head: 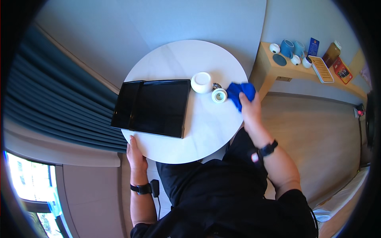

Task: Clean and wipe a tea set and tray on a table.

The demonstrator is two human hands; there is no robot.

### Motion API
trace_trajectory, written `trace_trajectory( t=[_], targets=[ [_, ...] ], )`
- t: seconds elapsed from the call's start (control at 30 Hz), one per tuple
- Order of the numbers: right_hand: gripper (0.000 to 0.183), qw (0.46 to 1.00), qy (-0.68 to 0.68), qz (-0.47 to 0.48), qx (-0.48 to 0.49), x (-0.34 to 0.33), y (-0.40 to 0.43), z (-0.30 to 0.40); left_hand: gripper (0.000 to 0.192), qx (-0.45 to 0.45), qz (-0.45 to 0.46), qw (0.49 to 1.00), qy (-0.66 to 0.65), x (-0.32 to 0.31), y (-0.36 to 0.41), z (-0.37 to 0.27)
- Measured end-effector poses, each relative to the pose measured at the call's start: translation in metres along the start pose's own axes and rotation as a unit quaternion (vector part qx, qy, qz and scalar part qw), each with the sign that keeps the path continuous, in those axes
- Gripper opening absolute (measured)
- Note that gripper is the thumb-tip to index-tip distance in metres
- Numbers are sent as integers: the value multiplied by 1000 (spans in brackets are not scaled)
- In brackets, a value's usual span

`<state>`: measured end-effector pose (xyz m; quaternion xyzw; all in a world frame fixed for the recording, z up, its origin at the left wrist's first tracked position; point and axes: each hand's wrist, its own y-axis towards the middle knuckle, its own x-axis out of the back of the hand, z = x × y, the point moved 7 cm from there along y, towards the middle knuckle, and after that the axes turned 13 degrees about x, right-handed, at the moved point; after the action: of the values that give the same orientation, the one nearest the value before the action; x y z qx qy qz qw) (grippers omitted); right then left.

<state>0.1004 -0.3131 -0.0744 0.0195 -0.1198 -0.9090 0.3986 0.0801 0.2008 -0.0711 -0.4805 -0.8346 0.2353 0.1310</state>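
My right hand (pixel 250 107) grips a blue cloth (pixel 239 89) at the right rim of a round white marble-patterned table (pixel 205 145). My left hand (pixel 137 156) holds the table's near-left edge, thumb at the rim and fingers mostly hidden below. A black tray (pixel 160 107) lies on the left part of the tabletop, its left end reaching past the rim. Between tray and cloth stand a rounded white vessel (pixel 202 82), bottom up, and a small white cup-like piece (pixel 219 95). A small dark object (pixel 216 86) sits between those two, too small to identify.
A wooden wall shelf (pixel 268 64) at right bears blue mugs (pixel 287 48), small white cups (pixel 274 48), a bottle (pixel 332 53) and printed cards (pixel 321 69). Dark teal curtains (pixel 65 101) hang left of the table. A black adapter with a cable (pixel 155 188) is beside my left wrist.
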Motion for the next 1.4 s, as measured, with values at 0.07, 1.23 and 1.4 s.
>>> trace_trajectory(
  t=[0.07, 1.23, 1.4],
  targets=[
    [52, 999, 48, -21, -5, 5, -47, 8, 62, 9, 0, 1000, 21, -1, 17, -12],
    [48, 988, 140, 53, -42, 4, -10, 18, 62, -36, 105, 994, -1, -6, -36, 25],
    [47, 988, 148, -26, -45, 12, -80, 5, 42, -44, 54, 997, 32, 17, 34, -24]
  ],
)
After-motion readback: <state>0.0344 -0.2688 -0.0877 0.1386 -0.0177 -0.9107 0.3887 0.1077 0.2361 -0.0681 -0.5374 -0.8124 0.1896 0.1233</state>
